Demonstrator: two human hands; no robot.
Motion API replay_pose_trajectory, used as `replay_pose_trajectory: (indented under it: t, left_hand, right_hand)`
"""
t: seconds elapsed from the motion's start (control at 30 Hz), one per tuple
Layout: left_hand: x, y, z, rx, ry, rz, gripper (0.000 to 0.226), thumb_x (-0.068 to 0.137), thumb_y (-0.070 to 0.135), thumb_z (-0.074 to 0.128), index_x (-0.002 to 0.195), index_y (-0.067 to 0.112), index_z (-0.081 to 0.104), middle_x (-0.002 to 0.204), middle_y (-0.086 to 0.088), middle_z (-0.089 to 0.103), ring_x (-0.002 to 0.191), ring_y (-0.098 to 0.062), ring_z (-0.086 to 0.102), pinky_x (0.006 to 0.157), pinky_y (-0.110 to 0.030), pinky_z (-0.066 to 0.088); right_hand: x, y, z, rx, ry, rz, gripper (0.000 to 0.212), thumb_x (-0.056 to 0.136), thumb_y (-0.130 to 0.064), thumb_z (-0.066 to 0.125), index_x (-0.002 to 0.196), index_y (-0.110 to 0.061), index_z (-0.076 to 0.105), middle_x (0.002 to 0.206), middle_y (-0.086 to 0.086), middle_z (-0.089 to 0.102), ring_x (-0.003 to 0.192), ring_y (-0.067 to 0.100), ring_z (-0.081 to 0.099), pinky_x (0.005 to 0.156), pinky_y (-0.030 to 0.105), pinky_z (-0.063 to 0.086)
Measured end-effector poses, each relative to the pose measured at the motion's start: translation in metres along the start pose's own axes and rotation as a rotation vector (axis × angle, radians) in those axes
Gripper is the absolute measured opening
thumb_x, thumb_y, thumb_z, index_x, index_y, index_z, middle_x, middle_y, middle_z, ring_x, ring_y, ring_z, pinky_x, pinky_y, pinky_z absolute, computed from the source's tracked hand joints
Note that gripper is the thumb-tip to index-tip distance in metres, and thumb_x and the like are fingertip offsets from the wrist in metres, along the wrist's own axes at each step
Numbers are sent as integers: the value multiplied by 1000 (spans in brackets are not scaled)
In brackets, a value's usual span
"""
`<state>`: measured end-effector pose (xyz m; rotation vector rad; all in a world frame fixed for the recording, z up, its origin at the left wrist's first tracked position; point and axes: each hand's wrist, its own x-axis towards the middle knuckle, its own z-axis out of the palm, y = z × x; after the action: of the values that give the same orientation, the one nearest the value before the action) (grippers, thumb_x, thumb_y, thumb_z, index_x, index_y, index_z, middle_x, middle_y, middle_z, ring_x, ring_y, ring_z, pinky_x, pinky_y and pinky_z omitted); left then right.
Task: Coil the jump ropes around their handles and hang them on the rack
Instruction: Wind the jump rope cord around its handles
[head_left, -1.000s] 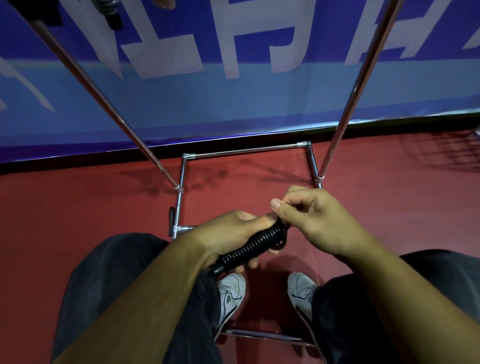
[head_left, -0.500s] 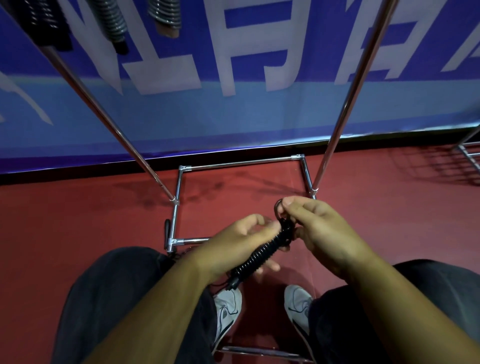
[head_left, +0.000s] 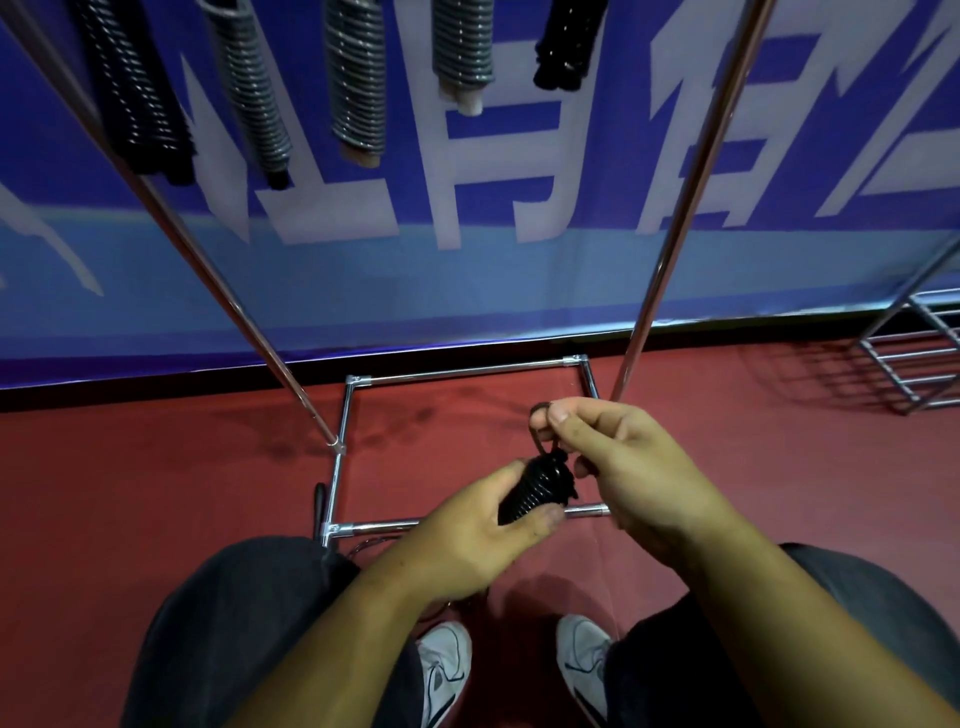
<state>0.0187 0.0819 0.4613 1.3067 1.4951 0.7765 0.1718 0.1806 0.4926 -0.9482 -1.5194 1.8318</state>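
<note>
I see the left hand (head_left: 483, 540) wrapped around the lower part of a coiled black jump rope (head_left: 535, 488), fingers curled under it and thumb across the near side. The right hand (head_left: 623, 467) pinches a small cord loop (head_left: 540, 431) at the bundle's top between thumb and forefinger, with the other fingers loosely bent. The bundle tilts up toward the right, in front of the chrome rack (head_left: 467, 370), whose base sits on the red floor (head_left: 130, 493). Far above, five coiled ropes (head_left: 353, 78) hang in a row against the blue banner (head_left: 519, 270). White shoes (head_left: 444, 670) show nearest me. A second metal frame (head_left: 914, 358) stands at the far right.
</note>
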Motion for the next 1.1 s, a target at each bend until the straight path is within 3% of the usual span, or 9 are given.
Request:
replay_pose_trajectory:
  t: [0.1, 0.23, 0.37, 0.5, 0.7, 0.8, 1.0, 1.1]
  left_hand:
    - [-2, 7, -3, 26, 125, 41, 36, 94, 41, 69, 126, 39, 52, 115, 17, 69, 107, -6, 66, 94, -27, 52]
    - [-5, 24, -12, 21, 248, 92, 37, 95, 29, 71, 120, 41, 47, 113, 19, 68, 102, -2, 66, 88, -24, 51]
    - [-9, 48, -20, 12, 289, 217, 36, 100, 26, 65, 127, 47, 54, 128, 24, 61, 125, 6, 54, 105, -15, 40]
    - [-8, 74, -25, -12, 294, 278, 39, 103, 20, 61, 133, 43, 53, 133, 27, 58, 131, 8, 49, 108, -12, 35]
    - [4, 112, -37, -105, 314, 292, 40, 101, 34, 55, 139, 43, 49, 138, 23, 61, 136, 1, 49, 118, -39, 35]
    - [13, 132, -45, -102, 328, 306, 33, 101, 35, 58, 134, 39, 56, 130, 19, 67, 127, 0, 57, 113, -38, 41]
    - [31, 181, -60, -58, 378, 322, 22, 101, 41, 61, 123, 45, 61, 117, 26, 69, 108, 7, 64, 85, -14, 48]
    - [40, 207, -66, -57, 381, 346, 20, 101, 42, 60, 120, 44, 60, 117, 25, 69, 108, 12, 61, 89, -15, 46]
  right_hand:
    - [-1, -14, 4, 48, -31, 6, 17, 98, -8, 60, 99, -15, 75, 86, -3, 67, 76, 7, 56, 64, 17, 43]
    - [-4, -39, 2, 100, -27, -47, 25, 96, 5, 57, 105, -9, 76, 91, 4, 68, 71, 13, 49, 66, 25, 43]
    - [-8, -65, 4, 49, 16, -101, 35, 98, 4, 54, 114, -19, 77, 115, -5, 75, 86, 7, 59, 72, 29, 42]
    - [-14, -89, 6, -26, 52, -227, 35, 101, 0, 54, 121, -22, 73, 119, -4, 75, 114, 10, 68, 98, 29, 53]
    - [-11, -127, 11, -27, 167, -368, 34, 98, 0, 60, 126, -17, 70, 112, -2, 77, 110, 15, 72, 98, 31, 56]
    - [-7, -147, 9, 2, 192, -384, 34, 98, -3, 62, 128, -16, 69, 110, -2, 78, 107, 15, 73, 96, 32, 57]
    - [5, -194, 4, 19, 193, -454, 32, 96, -6, 64, 125, -21, 68, 114, -5, 77, 111, 11, 71, 99, 29, 55]
    - [14, -220, -1, 34, 237, -488, 24, 97, -8, 65, 118, -17, 70, 109, -1, 78, 107, 12, 72, 96, 32, 57]
